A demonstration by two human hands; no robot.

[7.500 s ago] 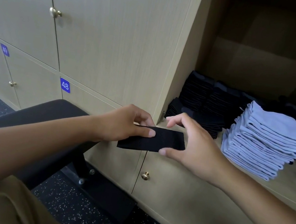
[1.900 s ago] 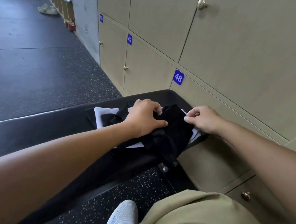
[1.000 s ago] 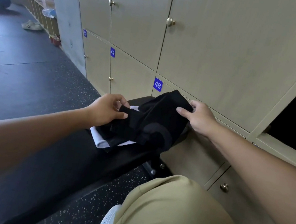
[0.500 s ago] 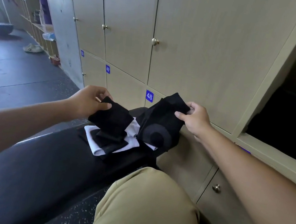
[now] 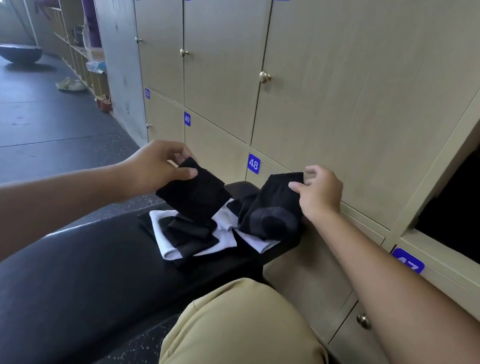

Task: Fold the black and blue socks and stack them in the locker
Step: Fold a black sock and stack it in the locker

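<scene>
My left hand (image 5: 154, 166) pinches the top edge of one black sock (image 5: 196, 195), which hangs above the bench. My right hand (image 5: 319, 193) pinches the cuff of a second black sock (image 5: 275, 209) with a grey heel, hanging a little to the right. Under both lies a small pile of black and pale blue socks (image 5: 193, 237) on the black bench (image 5: 77, 282). The open locker (image 5: 477, 211) is at the right edge; its inside is dark and its contents are hard to make out.
Beige locker doors (image 5: 324, 85) numbered 33, 48 and 49 stand right behind the bench. My knee in khaki trousers (image 5: 240, 337) fills the lower middle. Dark speckled floor (image 5: 29, 125) stretches to the left, with shelves and a bowl-shaped object far off.
Since a second ago both hands have lifted the black socks off the pile and drawn them apart, one in each hand. The view has tilted up.
</scene>
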